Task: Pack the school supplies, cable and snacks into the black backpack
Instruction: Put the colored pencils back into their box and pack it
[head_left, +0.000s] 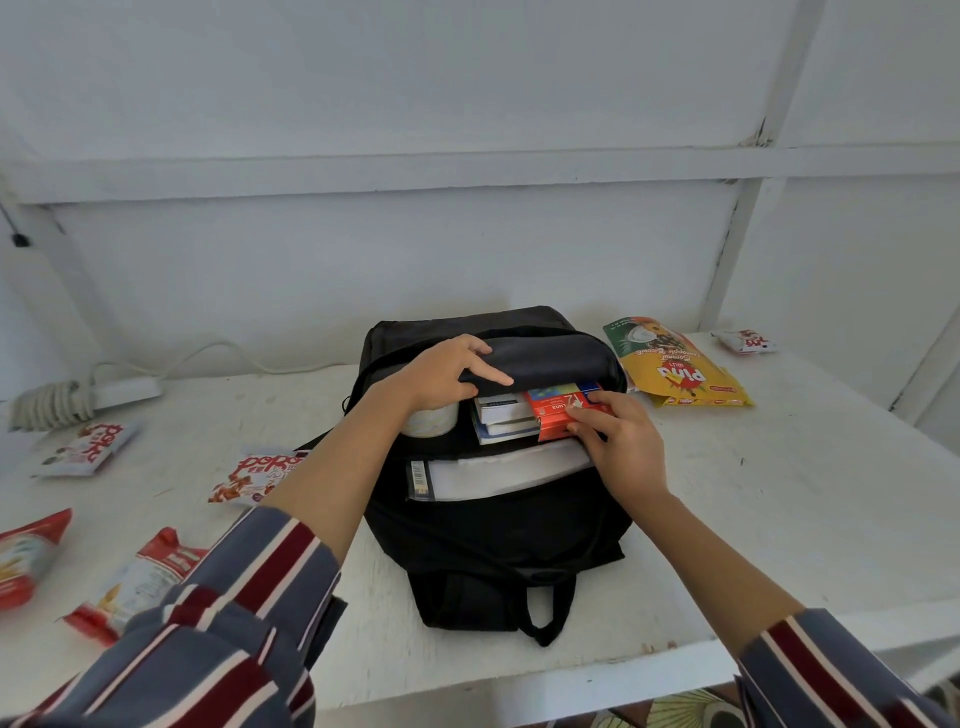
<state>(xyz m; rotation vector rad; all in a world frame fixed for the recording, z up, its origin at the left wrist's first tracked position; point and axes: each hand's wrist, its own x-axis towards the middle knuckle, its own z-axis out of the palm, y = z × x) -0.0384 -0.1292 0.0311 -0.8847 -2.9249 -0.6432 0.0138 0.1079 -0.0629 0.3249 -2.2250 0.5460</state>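
The black backpack (493, 535) lies on the white table (779, 499), its main compartment unzipped towards me. My left hand (441, 374) grips the front flap (550, 358) and holds it up. My right hand (618, 441) pinches a red pencil box (558, 410) that sits half inside the opening. Beside the box, stacked books (501, 415) and a pale round item (431, 421) show in the compartment. A white notebook (498, 475) fills the rear sleeve. The white cable with its power strip (122, 389) lies at the far left.
Snack packs lie around: a yellow bag (680, 369) right of the backpack, a small packet (745, 341) at the far right, white-and-red packets (85, 447) (254, 475) on the left, red packs (23, 556) (137, 582) near the front left edge. A white wall stands behind.
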